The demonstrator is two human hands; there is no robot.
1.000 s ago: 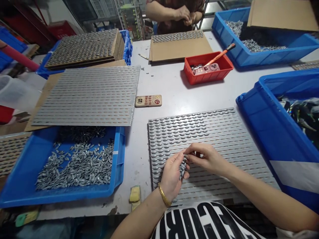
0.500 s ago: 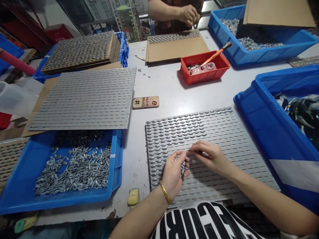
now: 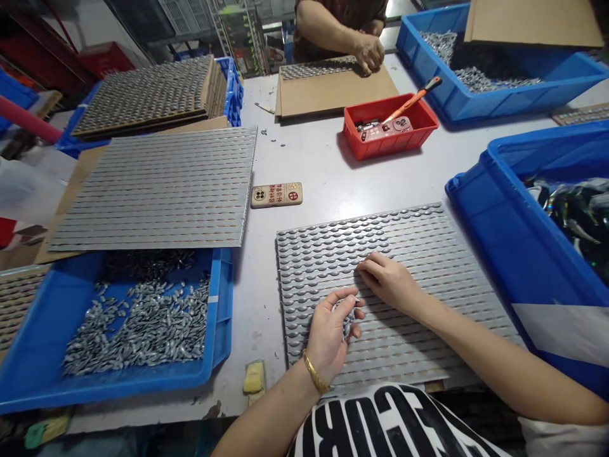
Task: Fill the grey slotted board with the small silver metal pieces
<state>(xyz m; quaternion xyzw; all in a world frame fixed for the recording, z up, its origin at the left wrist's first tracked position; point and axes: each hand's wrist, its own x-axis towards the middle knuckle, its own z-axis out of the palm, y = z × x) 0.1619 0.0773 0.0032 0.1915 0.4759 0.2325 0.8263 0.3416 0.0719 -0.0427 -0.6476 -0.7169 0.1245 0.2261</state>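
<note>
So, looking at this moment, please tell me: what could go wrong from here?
The left hand loosely cups small shiny grey oval pieces; some might slip out onto the flat grey slotted board underneath. The right hand is close to the filled rows of that board, so it could nudge a placed piece. At the person's left, a second grey slotted sheet reaches out over the blue plastic bin; if bumped, it might slide.
</note>
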